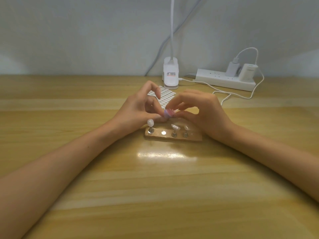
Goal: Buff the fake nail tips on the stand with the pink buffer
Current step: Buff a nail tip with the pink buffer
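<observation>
A wooden stand [193, 138] lies on the table in front of me, with three pegs carrying clear fake nail tips [150, 122] and one bare metal socket [163, 133]. Just above and behind the stand, my right hand [205, 114] pinches the small pink buffer [169, 113] between thumb and fingers. My left hand [138, 109] meets it from the left, its thumb and fingers pinching something small at the buffer's left end; what it holds is hidden by the fingers and blur.
A sheet of white adhesive tabs [165, 97] lies behind my hands. Further back stand a white clip lamp base [170, 73] and a white power strip [224, 80] with chargers and a trailing white cable [238, 95].
</observation>
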